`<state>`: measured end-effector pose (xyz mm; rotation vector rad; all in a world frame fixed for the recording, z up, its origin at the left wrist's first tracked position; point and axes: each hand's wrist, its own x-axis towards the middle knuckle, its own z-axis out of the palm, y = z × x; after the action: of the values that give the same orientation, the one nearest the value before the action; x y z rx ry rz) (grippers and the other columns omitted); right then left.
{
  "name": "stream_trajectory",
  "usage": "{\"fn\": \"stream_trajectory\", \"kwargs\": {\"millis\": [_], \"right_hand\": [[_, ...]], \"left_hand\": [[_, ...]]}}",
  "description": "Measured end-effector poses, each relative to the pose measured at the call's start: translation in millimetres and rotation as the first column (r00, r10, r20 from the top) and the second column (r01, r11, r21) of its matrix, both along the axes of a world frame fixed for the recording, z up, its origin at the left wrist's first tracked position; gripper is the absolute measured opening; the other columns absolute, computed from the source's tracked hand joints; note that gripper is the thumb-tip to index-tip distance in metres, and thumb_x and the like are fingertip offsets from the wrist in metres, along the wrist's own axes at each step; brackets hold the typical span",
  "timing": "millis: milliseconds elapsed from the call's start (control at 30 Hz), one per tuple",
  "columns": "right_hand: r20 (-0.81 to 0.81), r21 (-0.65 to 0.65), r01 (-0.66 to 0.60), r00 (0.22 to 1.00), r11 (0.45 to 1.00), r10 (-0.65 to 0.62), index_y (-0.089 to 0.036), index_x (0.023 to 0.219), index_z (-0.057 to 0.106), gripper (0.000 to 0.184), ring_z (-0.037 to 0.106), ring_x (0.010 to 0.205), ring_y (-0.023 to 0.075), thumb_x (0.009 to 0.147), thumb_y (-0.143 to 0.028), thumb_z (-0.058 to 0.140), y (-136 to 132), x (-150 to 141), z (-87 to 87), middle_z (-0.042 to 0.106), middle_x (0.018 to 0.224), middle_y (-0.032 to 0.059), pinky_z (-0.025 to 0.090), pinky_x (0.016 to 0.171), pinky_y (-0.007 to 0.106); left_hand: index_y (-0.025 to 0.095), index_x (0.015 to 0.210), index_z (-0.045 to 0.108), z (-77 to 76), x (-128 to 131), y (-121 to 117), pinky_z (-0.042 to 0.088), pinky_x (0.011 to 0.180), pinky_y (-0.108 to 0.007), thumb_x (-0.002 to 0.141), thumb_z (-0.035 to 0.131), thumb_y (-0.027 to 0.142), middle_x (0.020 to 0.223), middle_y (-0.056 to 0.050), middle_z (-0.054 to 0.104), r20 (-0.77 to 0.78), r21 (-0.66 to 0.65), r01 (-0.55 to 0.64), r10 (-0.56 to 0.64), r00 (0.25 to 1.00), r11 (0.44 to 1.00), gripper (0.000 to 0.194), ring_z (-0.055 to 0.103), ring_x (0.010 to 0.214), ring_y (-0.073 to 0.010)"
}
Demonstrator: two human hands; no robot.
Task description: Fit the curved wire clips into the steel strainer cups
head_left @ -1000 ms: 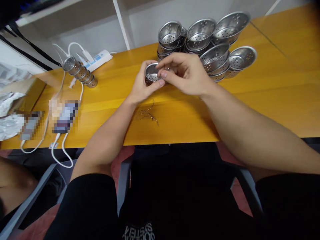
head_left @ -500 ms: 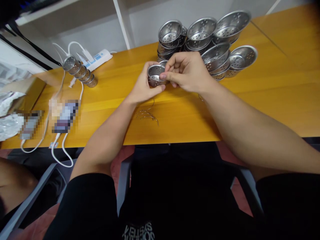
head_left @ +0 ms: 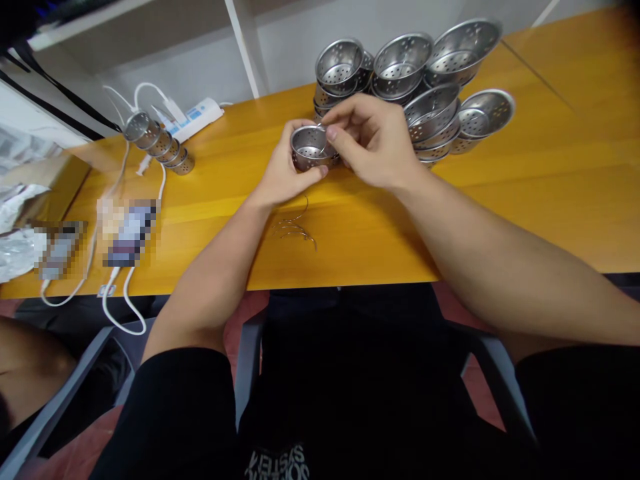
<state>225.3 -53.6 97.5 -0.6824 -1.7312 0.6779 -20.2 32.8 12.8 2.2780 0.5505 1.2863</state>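
Note:
My left hand is wrapped round a small perforated metal strainer basket, its open mouth facing up and tilted toward me. Over the right side of its rim, my right hand pinches a thin bent metal wire between thumb and forefinger. Part of the wire shows inside the basket; its far end is hidden by the fingers. Several loose curved wires lie on the table just below my left hand.
Stacks of larger strainer baskets stand behind and right of my right hand. At left are a leaning stack of small baskets, a white power strip, and a phone on a cable. Another person's leg shows at lower left.
My right hand has lifted slightly and shifted at the rim, so the wire now shows above and inside the basket. The basket has moved slightly left in my left hand.

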Motion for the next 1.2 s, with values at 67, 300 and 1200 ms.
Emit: {"fn": "stream_trajectory", "kwargs": {"millis": [67, 300, 1200], "right_hand": [[0.040, 0.107, 0.096, 0.994, 0.990, -0.101, -0.037, 0.113, 0.085, 0.040, 0.064, 0.085, 0.0286, 0.110, -0.076, 0.092, -2, 1, 0.1, 0.083, 0.107, 0.0065, 0.053, 0.077, 0.051], [0.183, 0.141, 0.115, 0.973, 0.983, -0.140, -0.045, 0.102, 0.084, 0.019, 0.070, 0.119, 0.0426, 0.105, -0.062, 0.092, -10, 8, 9.8, 0.087, 0.121, 0.0091, 0.062, 0.103, 0.066], [0.193, 0.231, 0.147, 0.962, 0.962, -0.193, -0.044, 0.122, 0.091, 0.015, 0.072, 0.141, 0.0458, 0.113, -0.053, 0.083, -9, 5, 1.7, 0.081, 0.144, 0.0133, 0.069, 0.118, 0.067]], "left_hand": [[0.031, 0.168, 0.048, -1.5, -2, 4, 0.071, 0.119, -0.054, 0.091, 0.075, 0.118, 0.153, -0.013, 0.069, 0.000, -0.003, -0.011, 0.011, 1.000, 1.000, 0.119, 0.081, 0.134, -0.0336], [0.036, 0.169, 0.047, -1.6, -5, 10, 0.069, 0.123, -0.053, 0.093, 0.071, 0.119, 0.159, -0.013, 0.068, 0.026, 0.017, -0.043, 0.042, 0.999, 0.999, 0.115, 0.080, 0.141, -0.0333], [0.041, 0.174, 0.048, 10.8, -8, 2, 0.068, 0.131, -0.059, 0.100, 0.086, 0.101, 0.163, -0.012, 0.069, 0.045, 0.009, -0.103, 0.102, 0.994, 0.995, 0.103, 0.078, 0.148, -0.0348]]}}
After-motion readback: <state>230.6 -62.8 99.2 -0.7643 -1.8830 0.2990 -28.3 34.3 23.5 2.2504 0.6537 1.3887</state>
